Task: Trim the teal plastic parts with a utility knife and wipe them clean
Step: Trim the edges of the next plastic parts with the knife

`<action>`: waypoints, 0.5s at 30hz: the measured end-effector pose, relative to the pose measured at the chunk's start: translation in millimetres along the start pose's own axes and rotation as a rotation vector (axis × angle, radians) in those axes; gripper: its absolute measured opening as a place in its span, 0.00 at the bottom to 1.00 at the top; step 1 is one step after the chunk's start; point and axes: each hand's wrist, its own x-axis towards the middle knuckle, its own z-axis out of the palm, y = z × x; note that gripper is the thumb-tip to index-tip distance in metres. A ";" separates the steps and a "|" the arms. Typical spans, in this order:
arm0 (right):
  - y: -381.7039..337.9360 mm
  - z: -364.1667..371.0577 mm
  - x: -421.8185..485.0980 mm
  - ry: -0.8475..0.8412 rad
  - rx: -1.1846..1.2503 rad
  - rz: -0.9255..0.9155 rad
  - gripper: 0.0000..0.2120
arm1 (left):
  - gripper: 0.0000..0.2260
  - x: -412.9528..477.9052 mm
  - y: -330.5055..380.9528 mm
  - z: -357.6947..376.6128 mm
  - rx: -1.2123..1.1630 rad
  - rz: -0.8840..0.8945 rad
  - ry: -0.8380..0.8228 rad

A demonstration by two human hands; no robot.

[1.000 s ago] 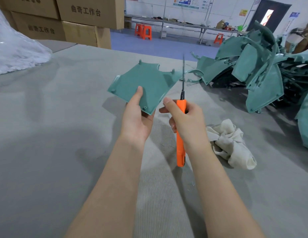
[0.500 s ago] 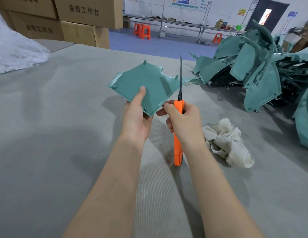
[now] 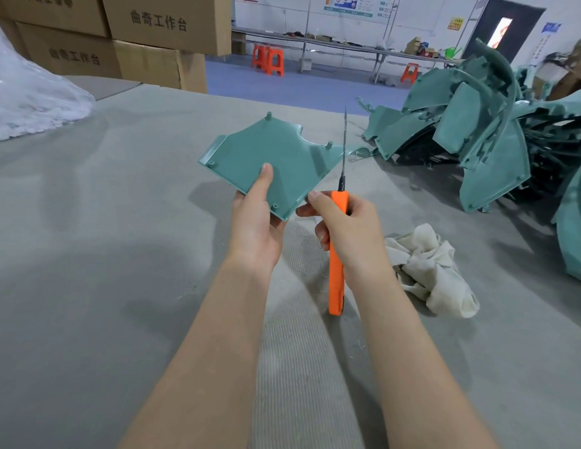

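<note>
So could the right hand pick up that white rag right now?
Not readily: the rag lies close beside the right hand with nothing between, but that hand grips the utility knife.

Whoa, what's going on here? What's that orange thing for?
A person is cleaning up plastic pieces. Their left hand holds a flat teal part above the grey table, thumb on top. Their right hand grips an orange utility knife, with its blade pointing up right beside the part's right edge, looking ready to trim. A crumpled cloth lies on the table to the right, probably for wiping. A pile of teal parts sits behind it.
</note>
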 end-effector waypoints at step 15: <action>10.0 -16.1 13.7 0.144 -0.147 -0.009 0.07 | 0.11 0.8 4.7 -2.6 -0.135 -0.036 0.037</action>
